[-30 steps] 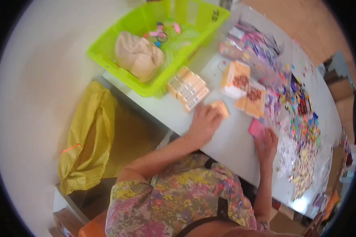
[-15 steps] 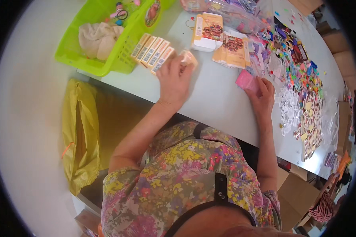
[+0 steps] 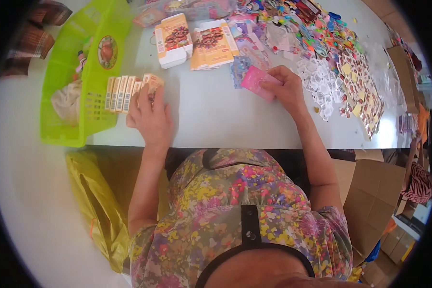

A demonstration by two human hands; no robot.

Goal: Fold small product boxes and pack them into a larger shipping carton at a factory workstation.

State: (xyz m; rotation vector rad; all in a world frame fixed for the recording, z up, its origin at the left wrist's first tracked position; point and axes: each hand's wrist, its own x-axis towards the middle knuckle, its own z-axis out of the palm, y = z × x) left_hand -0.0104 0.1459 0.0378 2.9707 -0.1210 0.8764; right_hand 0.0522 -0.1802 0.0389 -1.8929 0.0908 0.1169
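White table [image 3: 211, 117] across the upper half, bearing a green basket [image 3: 77, 132] (upper left) and colourful trinkets [image 3: 302, 33] (upper right); yellow sack [image 3: 93, 206], lower left; open cardboard box [image 3: 372, 206], lower right. Right hand [image 3: 287, 91], right of centre: fingers clamped on a pink packet [image 3: 255, 84]. Left hand [image 3: 153, 117], left of centre: fingers against a small orange box [image 3: 153, 80]; grip cannot be told.

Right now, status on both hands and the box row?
Left hand on the rightmost box of the row, grip unclear. Right hand pinching pink packet, lifted toward its left. Green basket close by the row's left end.
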